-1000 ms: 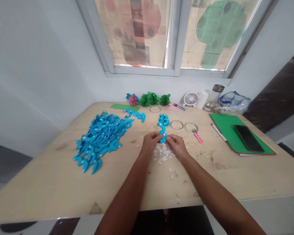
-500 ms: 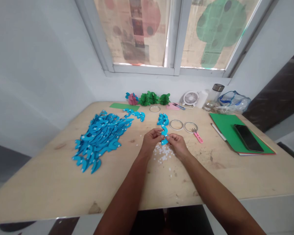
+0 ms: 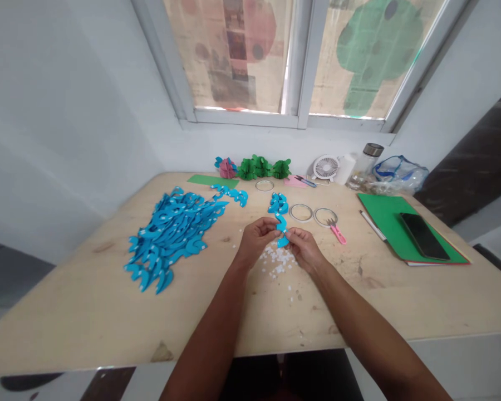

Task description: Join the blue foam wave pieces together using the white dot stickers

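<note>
Currently, my left hand [image 3: 254, 241] and right hand [image 3: 308, 250] grasp a curved blue piece [image 3: 281, 223] between fingertips, just beyond the white scraps [image 3: 279, 260]. Caution: opposed pulling may crease or tear the piece, which appears thin. If its white patches are adhesive, careless finger contact may lift one or join it out of line. Low wrists may scatter the scraps. A forward nudge may disarrange the small blue cluster [image 3: 278, 204]. A wide rightward sweep may strike the pink-handled snips [image 3: 338, 233], whose blades overlap a metal ring [image 3: 301, 220]'s neighbor. Surface: pale wooden table [image 3: 129, 323], with darker stains; the large blue pile [image 3: 171, 234] lies to my left. Room: a white wall [image 3: 87, 122] and a framed window [image 3: 246, 119], backed by patterned coverings, adjoin the table.
</note>
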A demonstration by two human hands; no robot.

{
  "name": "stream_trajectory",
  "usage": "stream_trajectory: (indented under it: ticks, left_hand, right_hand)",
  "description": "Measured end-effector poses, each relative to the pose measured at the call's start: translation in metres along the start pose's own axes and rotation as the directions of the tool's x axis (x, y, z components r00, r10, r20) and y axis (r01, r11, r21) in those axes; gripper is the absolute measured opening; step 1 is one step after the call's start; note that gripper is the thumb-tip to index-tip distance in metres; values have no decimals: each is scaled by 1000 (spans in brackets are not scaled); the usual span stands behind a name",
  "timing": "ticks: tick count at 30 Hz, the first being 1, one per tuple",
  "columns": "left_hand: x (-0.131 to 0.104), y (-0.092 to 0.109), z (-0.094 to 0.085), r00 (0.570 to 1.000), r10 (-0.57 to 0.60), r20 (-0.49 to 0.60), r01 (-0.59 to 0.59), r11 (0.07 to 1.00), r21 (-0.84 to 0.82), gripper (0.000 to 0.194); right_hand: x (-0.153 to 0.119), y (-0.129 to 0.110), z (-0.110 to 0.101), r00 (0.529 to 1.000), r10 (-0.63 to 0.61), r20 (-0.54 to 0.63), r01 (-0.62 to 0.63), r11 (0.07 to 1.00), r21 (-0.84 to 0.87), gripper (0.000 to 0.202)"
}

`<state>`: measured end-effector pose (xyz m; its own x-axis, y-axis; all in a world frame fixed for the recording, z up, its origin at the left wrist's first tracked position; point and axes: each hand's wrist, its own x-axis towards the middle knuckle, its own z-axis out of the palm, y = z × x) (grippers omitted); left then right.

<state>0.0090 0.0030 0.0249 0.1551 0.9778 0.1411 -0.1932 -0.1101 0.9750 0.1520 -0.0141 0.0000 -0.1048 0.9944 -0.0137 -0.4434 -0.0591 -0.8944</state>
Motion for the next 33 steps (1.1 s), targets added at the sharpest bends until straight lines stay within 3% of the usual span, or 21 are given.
stream_trajectory:
  ticks: [14,21,27,33]
  left_hand:
    - [-3,11,-3,999,11,46,-11,1000,8,28]
    - [-2,9,-5,994,-68,81,71,997,-31,35]
    - [-2,9,-3,990,-141,-33,141,990,3,26]
    - [-1,7,-1,991,-100,-84,111,986,128,17]
  right_hand:
    - [-2,-2,2,1000,28,12,-28,1000,9,18]
    - [1,1,-1,999,-17,-34,14,996,-83,20]
    - [1,3,-1,996,-64,-56,51,978,-202,22]
    - [1,2,1,993,-94,-69,67,945,-321,27]
